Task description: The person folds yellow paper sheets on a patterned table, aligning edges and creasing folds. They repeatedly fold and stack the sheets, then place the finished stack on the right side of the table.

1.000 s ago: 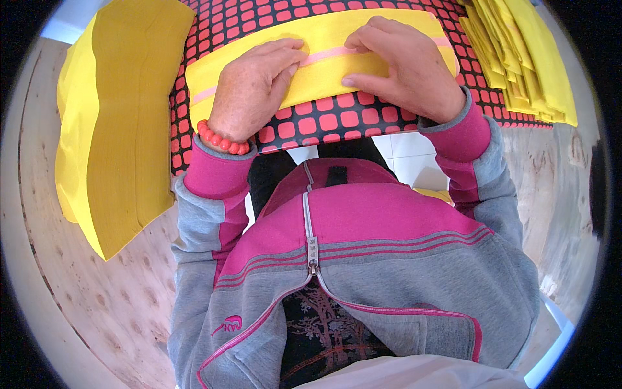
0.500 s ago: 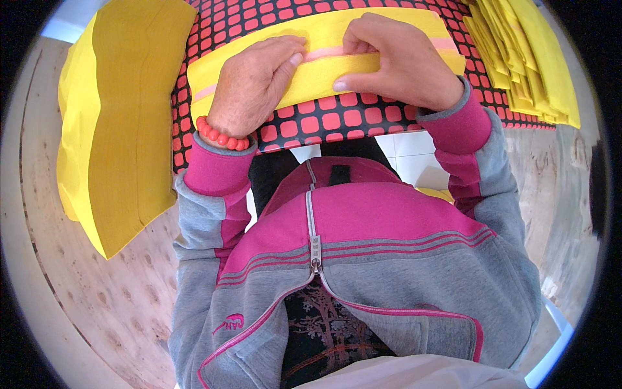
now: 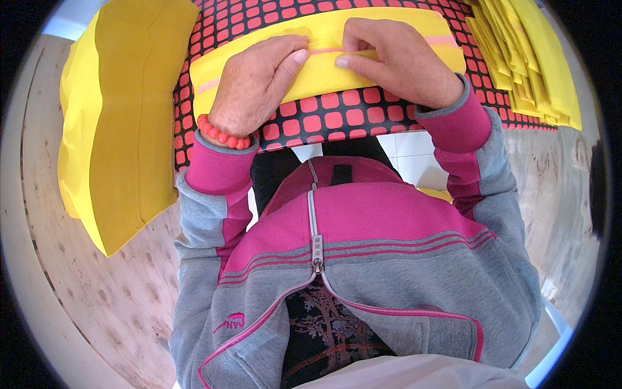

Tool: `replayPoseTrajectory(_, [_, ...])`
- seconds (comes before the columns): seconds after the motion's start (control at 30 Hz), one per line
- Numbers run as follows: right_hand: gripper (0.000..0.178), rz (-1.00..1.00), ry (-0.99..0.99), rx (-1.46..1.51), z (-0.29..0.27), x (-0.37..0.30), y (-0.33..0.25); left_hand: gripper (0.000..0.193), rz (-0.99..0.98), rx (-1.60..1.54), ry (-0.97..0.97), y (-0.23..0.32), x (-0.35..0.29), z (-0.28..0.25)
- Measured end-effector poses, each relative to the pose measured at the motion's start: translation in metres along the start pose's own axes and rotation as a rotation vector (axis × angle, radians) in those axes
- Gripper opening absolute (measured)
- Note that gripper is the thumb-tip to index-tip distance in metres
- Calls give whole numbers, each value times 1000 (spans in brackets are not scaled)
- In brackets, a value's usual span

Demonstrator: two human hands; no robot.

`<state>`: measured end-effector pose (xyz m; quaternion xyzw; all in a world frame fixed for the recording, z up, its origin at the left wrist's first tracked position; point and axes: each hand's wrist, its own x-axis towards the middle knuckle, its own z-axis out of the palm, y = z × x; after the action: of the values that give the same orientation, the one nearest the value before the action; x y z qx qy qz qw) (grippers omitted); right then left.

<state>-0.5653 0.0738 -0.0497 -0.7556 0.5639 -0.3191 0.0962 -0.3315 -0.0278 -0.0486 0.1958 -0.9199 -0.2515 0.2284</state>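
1. Hands were together on the work in the head view, the only view: the left hand [image 3: 256, 84] and the right hand [image 3: 398, 61] both pressed flat on a yellow sheet [image 3: 324, 61], thumbs almost meeting at its middle.
2. Neither hand was clamped on anything; the fingers lay open on the paper and pushed it down along a pale pink strip [image 3: 324, 50].
3. This yellow sheet lay across a red and black checked mat [image 3: 337, 120], just in front of the person's chest.
4. As a judgement, the fold over the strip seemed nearly done for this piece, and only the pressing along its length remained.
5. At the person's left a thick stack of flat yellow sheets [image 3: 116, 123] waited on the wooden table [image 3: 97, 305], so much work was probably left.
6. At the right a pile of narrower yellow pieces [image 3: 525, 58] lay overlapped; they were possibly the finished ones, but the picture bent there and I could not tell.
7. The sheet looked long, thin, bright and smooth, with its near edge a little raised.
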Motion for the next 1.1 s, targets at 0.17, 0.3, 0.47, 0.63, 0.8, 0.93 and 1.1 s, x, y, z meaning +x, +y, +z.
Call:
replayPoseTrajectory(0.17, [24, -1, 54, -45, 4, 0, 0, 25, -2, -34, 18, -5, 2, 3])
replayPoseTrajectory(0.3, [23, 2, 67, -70, 10, -3, -2, 25, 15, -63, 53, -9, 0, 9])
replayPoseTrajectory(0.47, [23, 14, 89, -108, 14, -4, 0, 24, 18, -17, 84, -9, -2, 11])
replayPoseTrajectory(0.63, [21, 14, 71, -22, 12, -3, -6, 32, 38, 141, 55, -3, -4, 4])
replayPoseTrajectory(0.8, [20, 18, 86, -29, 12, -2, -10, 33, -4, 141, 52, 0, -4, 4])
replayPoseTrajectory(0.93, [21, 26, 86, -31, 13, -2, -11, 31, -12, 154, 28, 0, -4, 2])
replayPoseTrajectory(1.1, [21, -11, 92, -33, 13, -3, -9, 31, -55, 80, -31, -3, -5, -8])
